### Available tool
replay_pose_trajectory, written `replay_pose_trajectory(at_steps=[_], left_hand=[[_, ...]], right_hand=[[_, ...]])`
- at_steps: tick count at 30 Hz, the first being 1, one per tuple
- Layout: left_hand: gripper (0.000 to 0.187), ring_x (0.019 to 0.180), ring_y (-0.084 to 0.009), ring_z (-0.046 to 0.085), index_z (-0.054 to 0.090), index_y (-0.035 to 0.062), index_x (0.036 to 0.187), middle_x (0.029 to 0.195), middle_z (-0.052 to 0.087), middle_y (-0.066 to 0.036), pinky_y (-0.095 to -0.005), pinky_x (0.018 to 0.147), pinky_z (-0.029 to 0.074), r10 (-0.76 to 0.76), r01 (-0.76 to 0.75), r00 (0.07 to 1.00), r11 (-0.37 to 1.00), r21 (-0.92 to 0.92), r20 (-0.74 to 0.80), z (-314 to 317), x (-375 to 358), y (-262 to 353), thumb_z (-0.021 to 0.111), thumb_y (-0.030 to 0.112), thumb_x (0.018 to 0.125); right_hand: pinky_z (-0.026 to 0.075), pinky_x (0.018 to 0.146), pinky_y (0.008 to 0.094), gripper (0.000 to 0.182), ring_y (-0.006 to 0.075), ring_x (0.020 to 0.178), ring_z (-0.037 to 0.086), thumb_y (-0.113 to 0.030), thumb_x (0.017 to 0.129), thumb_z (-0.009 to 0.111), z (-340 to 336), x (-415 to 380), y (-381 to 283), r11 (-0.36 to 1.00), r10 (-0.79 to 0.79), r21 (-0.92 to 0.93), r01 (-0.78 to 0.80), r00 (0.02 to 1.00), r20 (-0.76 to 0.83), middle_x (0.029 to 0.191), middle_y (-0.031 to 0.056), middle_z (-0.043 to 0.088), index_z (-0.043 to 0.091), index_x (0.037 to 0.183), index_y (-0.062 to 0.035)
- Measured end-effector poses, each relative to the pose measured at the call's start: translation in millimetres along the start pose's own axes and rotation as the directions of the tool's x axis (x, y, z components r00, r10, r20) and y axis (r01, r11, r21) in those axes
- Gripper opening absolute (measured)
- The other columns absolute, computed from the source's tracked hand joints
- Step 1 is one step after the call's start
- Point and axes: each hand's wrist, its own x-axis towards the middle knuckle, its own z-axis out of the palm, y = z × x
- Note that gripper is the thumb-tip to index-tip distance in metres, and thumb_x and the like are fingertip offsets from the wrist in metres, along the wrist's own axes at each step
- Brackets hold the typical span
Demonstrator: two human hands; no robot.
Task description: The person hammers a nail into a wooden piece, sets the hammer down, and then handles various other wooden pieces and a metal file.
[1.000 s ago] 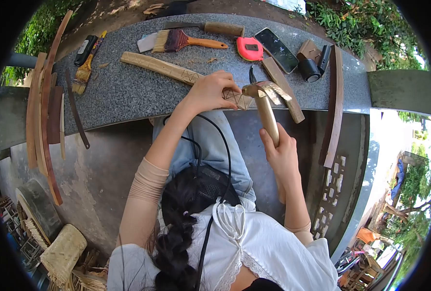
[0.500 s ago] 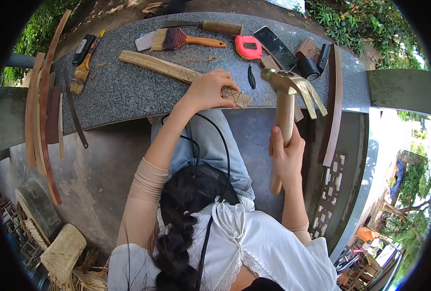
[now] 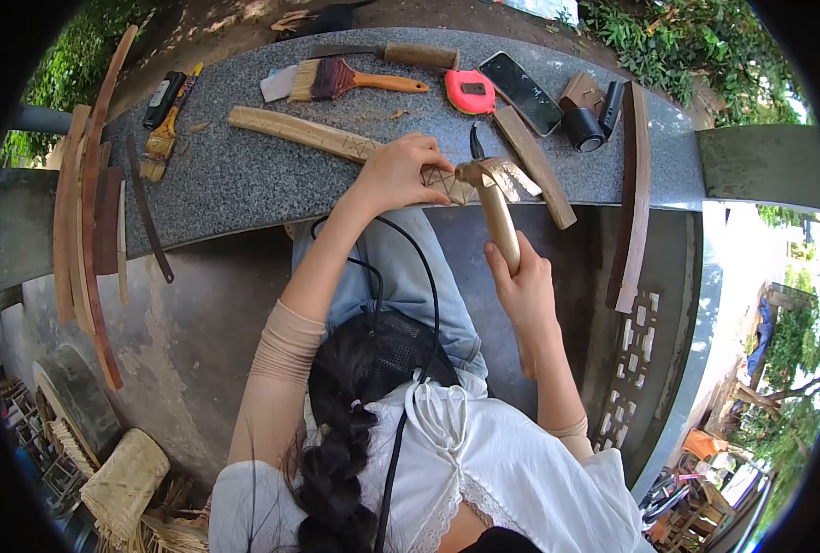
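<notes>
My left hand [image 3: 399, 170] grips a long pale wooden strip [image 3: 304, 134] near its right end, thumb in front and fingers over it. Crossed lines and triangles are marked on the strip, which lies along the near edge of the stone table. Around the wooden handle of a claw hammer [image 3: 497, 221] my right hand [image 3: 528, 295] is closed. The hammer's head overlaps the strip's right end in this view, just right of my left fingertips. A small black curved tool [image 3: 476, 140] lies behind the hammer head.
The stone table [image 3: 244, 184] carries a wide paintbrush [image 3: 364, 80], a wooden-handled knife [image 3: 419, 54], a red tape measure [image 3: 471, 90], a phone [image 3: 521, 92] and a short wood stick [image 3: 534, 166]. Long wood strips [image 3: 88, 203] overhang the left edge; another strip [image 3: 633, 194] overhangs at right.
The hammer in my right hand has swung left, its head now over the strip's right end. The short wood stick behind it has come into fuller view. My left hand keeps its place.
</notes>
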Motion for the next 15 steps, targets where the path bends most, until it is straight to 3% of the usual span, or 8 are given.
replay_pose_trajectory(at_steps=[7, 10, 12, 15], left_hand=[[0.037, 0.097, -0.0209, 0.063, 0.076, 0.0169, 0.099, 0.100, 0.069, 0.001, -0.0345, 0.082, 0.051, 0.044, -0.044, 0.998, 0.999, 0.006, -0.042, 5.1, -0.3, 5.7, 0.086, 0.033, 0.067], [0.029, 0.088, -0.0192, 0.069, 0.077, 0.0195, 0.094, 0.096, 0.073, 0.000, -0.0331, 0.073, 0.054, -0.040, 0.038, 0.999, 0.996, -0.079, -0.016, 9.5, 5.0, 5.3, 0.081, 0.039, 0.073], [0.022, 0.071, -0.0193, 0.070, 0.079, 0.0196, 0.089, 0.083, 0.074, -0.001, -0.0327, 0.064, 0.053, -0.151, 0.144, 0.985, 0.986, -0.079, -0.082, 15.8, 5.7, 5.2, 0.077, 0.039, 0.079], [0.021, 0.065, -0.0200, 0.069, 0.079, 0.0188, 0.086, 0.075, 0.073, -0.001, -0.0328, 0.059, 0.051, -0.223, 0.201, 0.964, 0.968, -0.147, -0.148, 22.7, 4.8, 0.8, 0.076, 0.039, 0.081]], right_hand=[[0.045, 0.053, 0.0350, 0.034, 0.0204, 0.052, 0.060, -0.035, 0.096, 0.064, -7.3, -26.3, 14.1, 0.974, 0.141, 0.179, -0.140, 0.990, 0.008, 0.059, 0.0113, 0.059, 0.060, 0.092, -0.0015], [0.045, 0.053, 0.0355, 0.035, 0.0199, 0.053, 0.059, -0.037, 0.096, 0.063, -1.4, -34.3, 28.1, 0.969, 0.173, 0.174, -0.178, 0.984, 0.045, 0.060, 0.0111, 0.059, 0.062, 0.095, -0.0018], [0.045, 0.054, 0.0361, 0.036, 0.0207, 0.053, 0.059, -0.038, 0.096, 0.063, 3.2, -39.6, 34.7, 0.967, 0.169, 0.182, -0.176, 0.984, 0.054, 0.060, 0.0114, 0.059, 0.062, 0.096, -0.0021], [0.045, 0.055, 0.0375, 0.038, 0.0235, 0.054, 0.060, -0.040, 0.096, 0.063, 7.2, -45.3, 37.6, 0.959, 0.183, 0.203, -0.197, 0.979, 0.085, 0.061, 0.0128, 0.060, 0.063, 0.095, -0.0020]])
